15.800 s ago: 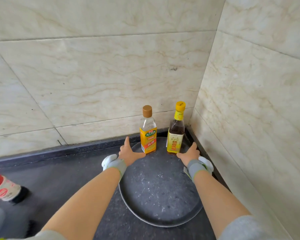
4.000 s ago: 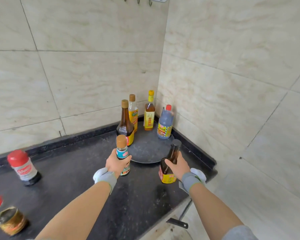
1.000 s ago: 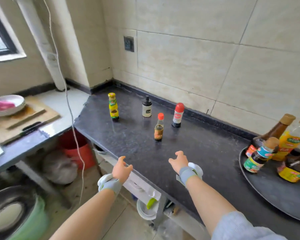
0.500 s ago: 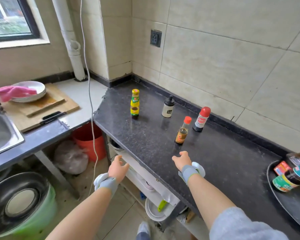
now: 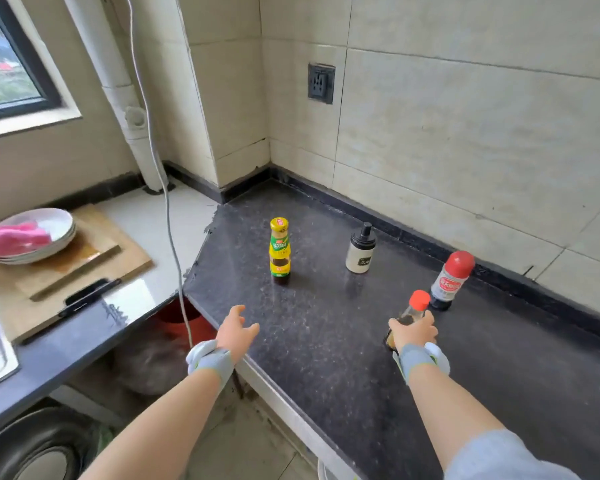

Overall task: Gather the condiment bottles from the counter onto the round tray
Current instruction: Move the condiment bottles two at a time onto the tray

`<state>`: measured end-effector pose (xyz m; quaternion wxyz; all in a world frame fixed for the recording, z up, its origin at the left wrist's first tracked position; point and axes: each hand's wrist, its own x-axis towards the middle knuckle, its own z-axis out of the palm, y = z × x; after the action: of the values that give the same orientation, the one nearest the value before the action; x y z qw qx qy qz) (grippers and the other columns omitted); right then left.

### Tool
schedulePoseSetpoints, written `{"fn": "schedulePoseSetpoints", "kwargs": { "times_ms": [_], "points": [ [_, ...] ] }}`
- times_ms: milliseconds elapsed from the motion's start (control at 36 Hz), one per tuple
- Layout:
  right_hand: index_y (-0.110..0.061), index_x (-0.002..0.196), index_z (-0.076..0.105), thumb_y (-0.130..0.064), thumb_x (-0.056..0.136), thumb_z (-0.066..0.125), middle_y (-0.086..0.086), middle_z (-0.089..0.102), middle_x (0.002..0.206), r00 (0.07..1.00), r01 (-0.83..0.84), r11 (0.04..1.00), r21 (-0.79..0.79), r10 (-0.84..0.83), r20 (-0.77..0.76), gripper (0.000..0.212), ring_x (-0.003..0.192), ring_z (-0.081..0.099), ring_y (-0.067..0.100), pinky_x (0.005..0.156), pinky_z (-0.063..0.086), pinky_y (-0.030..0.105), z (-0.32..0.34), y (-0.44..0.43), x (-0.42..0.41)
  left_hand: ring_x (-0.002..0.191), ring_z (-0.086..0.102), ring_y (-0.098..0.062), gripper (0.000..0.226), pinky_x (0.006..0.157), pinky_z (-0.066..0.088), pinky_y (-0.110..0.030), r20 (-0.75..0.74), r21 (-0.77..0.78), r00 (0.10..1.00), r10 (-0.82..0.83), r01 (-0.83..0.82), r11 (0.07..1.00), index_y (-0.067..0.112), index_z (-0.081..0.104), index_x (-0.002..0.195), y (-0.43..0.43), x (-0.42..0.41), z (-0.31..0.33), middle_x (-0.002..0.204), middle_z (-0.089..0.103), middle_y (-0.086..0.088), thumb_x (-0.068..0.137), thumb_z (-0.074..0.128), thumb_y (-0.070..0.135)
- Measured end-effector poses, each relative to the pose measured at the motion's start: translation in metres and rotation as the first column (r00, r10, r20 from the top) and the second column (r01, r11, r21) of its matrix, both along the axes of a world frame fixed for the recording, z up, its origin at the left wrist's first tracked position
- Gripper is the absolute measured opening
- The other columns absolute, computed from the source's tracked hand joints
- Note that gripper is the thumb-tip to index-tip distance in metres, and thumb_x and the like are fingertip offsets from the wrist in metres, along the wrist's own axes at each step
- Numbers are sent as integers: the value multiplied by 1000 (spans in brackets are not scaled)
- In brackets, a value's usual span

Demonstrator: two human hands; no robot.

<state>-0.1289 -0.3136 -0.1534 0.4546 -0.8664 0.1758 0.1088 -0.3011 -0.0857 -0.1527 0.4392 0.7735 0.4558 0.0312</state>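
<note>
near the counter's (image 5: pixel 326 341) front edge the right hand (image 5: pixel 413 332) wraps a small, likely light but slick, breakable bottle (image 5: pixel 409 315) around its body, the safest grip, while the left hand (image 5: pixel 235 332) hovers spread and empty.

Single head-worn wide-angle view, looked forward and steeply down from standing height over the black counter (image 5: pixel 326 341). Faced the tiled inner corner, wall socket (image 5: pixel 321 83) ahead, window (image 5: pixel 7 64) at far left. Forearms close below; straight edges bowed toward frame borders.
</note>
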Motion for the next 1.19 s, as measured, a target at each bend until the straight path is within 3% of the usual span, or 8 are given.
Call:
{"fn": "schedulePoseSetpoints", "kwargs": {
  "times_ms": [139,389,556,722,806,889,1000,1194],
  "points": [
    [-4,120,49,-14,80,66,21,61,120,999,-35,998,56,34,19,44,112,56,38,94,41,39,-3,8,19,121,52,-33,61,94,41,-34,29,-21,1000,-7,8,1000,11,34,140,16,43,-2,137,51,-17,85,61,20],
    [-13,108,52,-25,80,67,16,65,112,995,-91,995,-37,90,-37,34,103,59,35,93,45,40,-2,22,47,133,40,-33,85,110,36,-44,35,-19,998,-58,58,998,14,27,144,56,106,-9,143,41,-19,75,73,29],
    [-10,120,53,-25,80,68,15,65,115,996,-20,995,-97,11,-93,45,100,59,33,93,45,38,5,34,50,132,41,-35,93,110,35,-44,45,-51,985,-165,167,985,13,29,143,89,144,-15,141,45,-17,67,79,33],
    [-9,119,54,-23,80,69,14,65,116,988,115,985,-128,-127,-93,44,106,59,33,92,44,35,18,54,41,109,59,-34,71,93,45,-37,87,-136,942,-325,335,932,11,51,117,111,176,-12,115,66,-16,54,71,36],
    [-12,120,54,-25,78,70,12,65,118,978,177,977,-119,-189,-91,47,110,59,32,94,44,34,22,67,31,101,60,-31,45,84,43,-32,100,-159,916,-388,400,903,16,52,104,117,189,-11,107,66,-12,66,75,26],
    [-12,121,54,-24,79,70,10,65,119,965,243,965,-100,-251,-81,47,110,59,30,92,44,32,26,74,16,99,62,-32,52,84,50,-36,107,-157,875,-473,485,860,14,55,107,108,203,-7,107,67,-12,62,73,33],
    [-10,121,55,-23,79,71,10,64,121,934,346,933,-102,-353,-54,47,115,57,29,95,42,30,33,69,-12,84,58,-26,44,43,45,-12,147,-171,741,-655,671,721,11,55,109,72,217,2,109,66,-14,72,73,25],
    [-14,116,56,-28,77,71,9,66,117,838,539,831,-138,-546,-14,45,111,58,29,94,45,32,56,21,-63,80,59,-26,39,35,43,-11,204,-164,501,-841,865,475,13,54,103,-12,215,17,105,66,-12,72,73,24]
  ]
}}
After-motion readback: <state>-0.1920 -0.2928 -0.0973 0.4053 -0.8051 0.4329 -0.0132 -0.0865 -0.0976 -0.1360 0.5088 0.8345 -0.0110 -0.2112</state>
